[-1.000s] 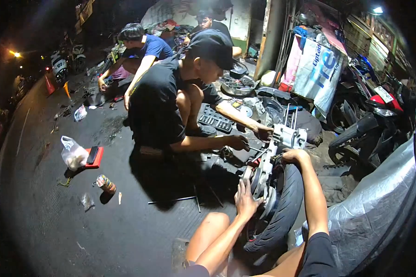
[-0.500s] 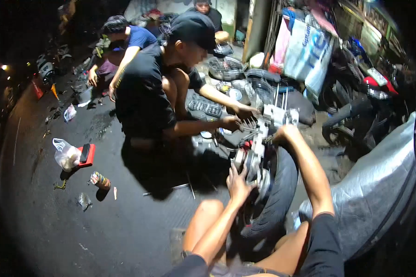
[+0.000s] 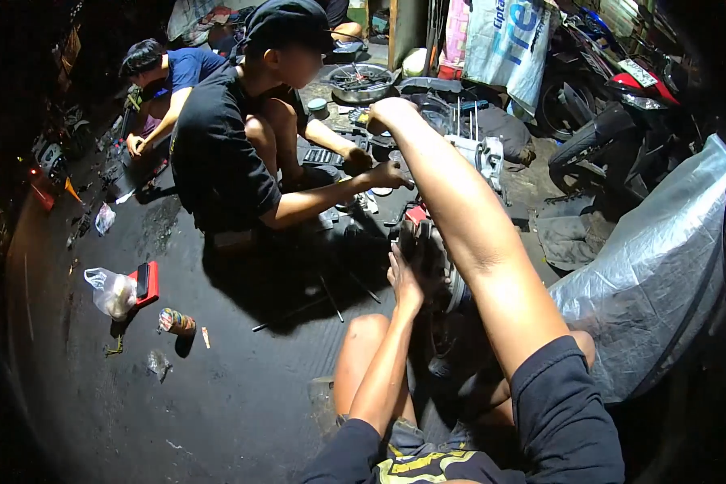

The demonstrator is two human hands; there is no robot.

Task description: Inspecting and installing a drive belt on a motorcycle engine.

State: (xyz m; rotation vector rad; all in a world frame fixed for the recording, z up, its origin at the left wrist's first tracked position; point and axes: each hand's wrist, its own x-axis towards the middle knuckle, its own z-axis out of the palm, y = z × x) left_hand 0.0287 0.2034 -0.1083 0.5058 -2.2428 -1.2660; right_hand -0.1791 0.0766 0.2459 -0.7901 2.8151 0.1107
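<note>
My left hand (image 3: 405,281) is on a dark, rounded metal part (image 3: 415,239) above my knees, its fingers along the side and its thumb side partly hidden in shadow. My right arm stretches far forward across the view. At its end, my right hand (image 3: 390,113) is bent down at the wrist over the loose parts, with its fingers hidden. Beyond my forearm shows a pale metal assembly (image 3: 486,157) with thin upright rods. The forearm covers much of the assembly and of the wheel below. A small red part (image 3: 416,213) sits near my left fingertips.
A co-worker in a black cap and shirt (image 3: 226,149) squats ahead, hands near the metal parts. Another person in blue (image 3: 181,77) crouches behind. Rods (image 3: 331,298), a striped can (image 3: 177,322) and a plastic bag (image 3: 113,292) lie leftward. A silver cover (image 3: 645,282) and motorcycle (image 3: 605,137) stand right.
My right hand has left the metal assembly and reached forward and left. My left hand stays at the metal part, slightly higher in view. The co-worker's hands have drawn back a little.
</note>
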